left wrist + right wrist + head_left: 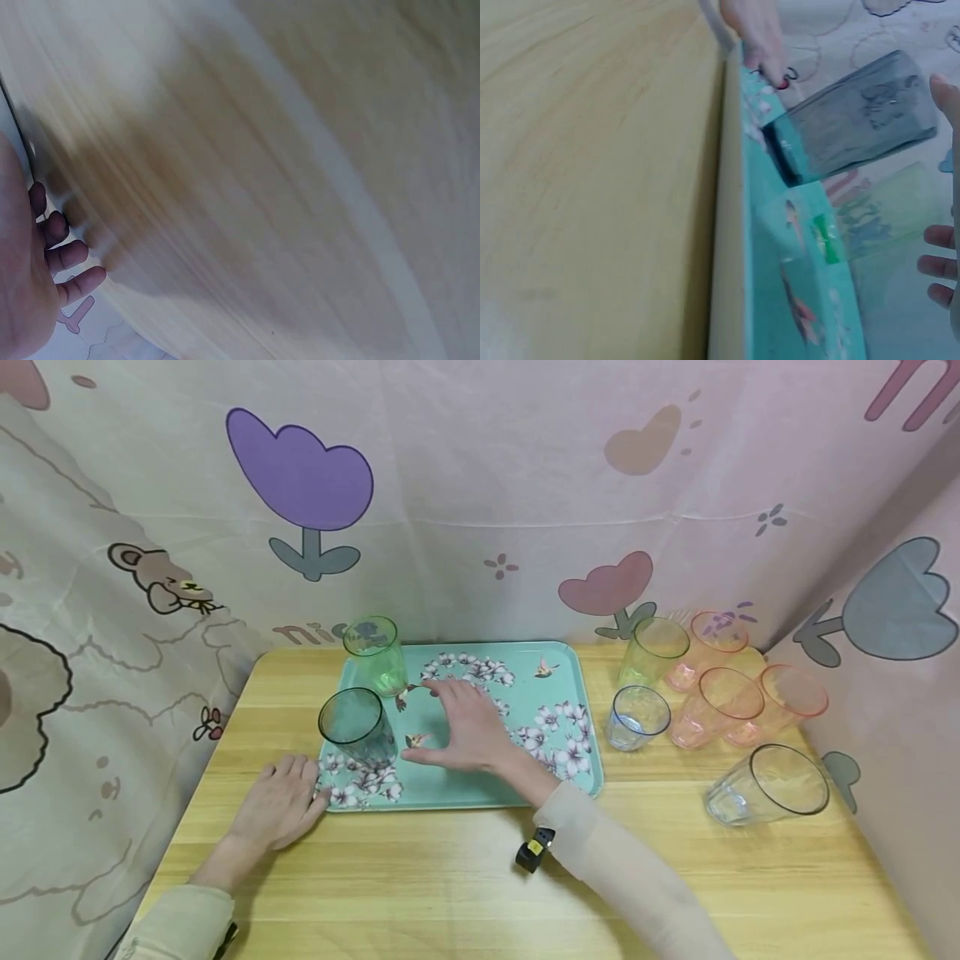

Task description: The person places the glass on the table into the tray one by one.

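Note:
A turquoise tray point(450, 789) with a blossom and bird pattern lies on the wooden table. On its left part stand a dark grey glass point(358, 731) and, behind it, a green glass point(378, 664), both upright. Just right of the grey glass, my right hand point(471, 731) hovers above the tray, thumb and fingers spread apart with nothing between them. In the right wrist view a gap shows between that hand's fingers point(939, 266) and the grey glass point(862, 116). My left hand point(277, 802) rests at the tray's front left corner, fingers loosely extended, thumb by the rim.
Right of the tray stand a yellow-green glass point(651, 652), a small blue-rimmed glass point(636, 720) and several orange-pink glasses point(716, 710). Nearer the front right is a clear dark-rimmed glass point(765, 789). A patterned cloth point(465, 485) hangs behind and at both sides.

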